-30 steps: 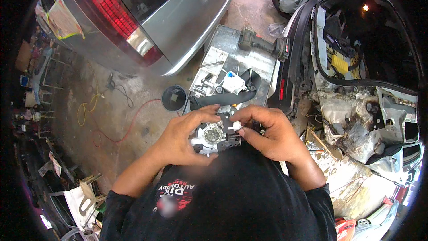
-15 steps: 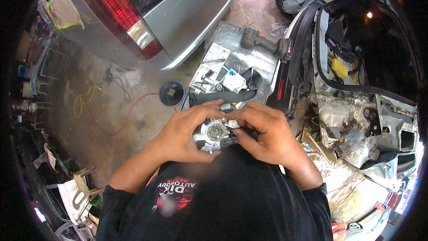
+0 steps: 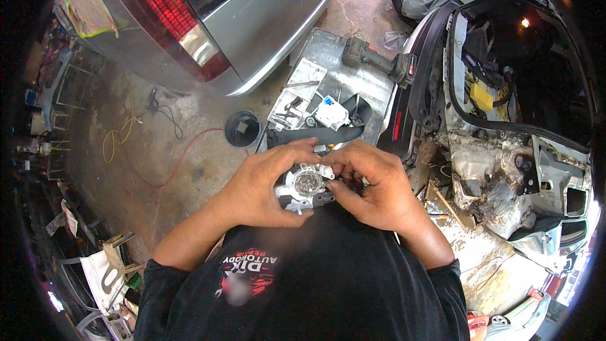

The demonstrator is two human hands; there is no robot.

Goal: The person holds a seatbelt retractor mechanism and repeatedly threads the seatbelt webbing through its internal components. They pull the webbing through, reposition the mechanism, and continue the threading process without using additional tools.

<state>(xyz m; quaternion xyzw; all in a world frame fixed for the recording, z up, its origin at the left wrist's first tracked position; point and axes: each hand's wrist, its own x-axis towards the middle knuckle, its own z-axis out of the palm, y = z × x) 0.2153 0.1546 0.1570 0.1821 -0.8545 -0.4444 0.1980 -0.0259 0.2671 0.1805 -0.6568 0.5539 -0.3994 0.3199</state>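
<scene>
We've got housing (image 3: 308,184) just our side of bench (image 3: 374,90). Left hand (image 3: 262,183) curled wide round it, gripping; right hand (image 3: 372,184) nearly closed, pinching white bit (image 3: 326,172) at housing's edge. Looks like positioning stage, tbh; seems to call for steady left, light right.

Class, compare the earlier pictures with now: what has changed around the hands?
The right hand has brought the small white piece leftward, closer to the round clear part. The left hand still holds its part; the cordless tool hasn't moved.
</scene>
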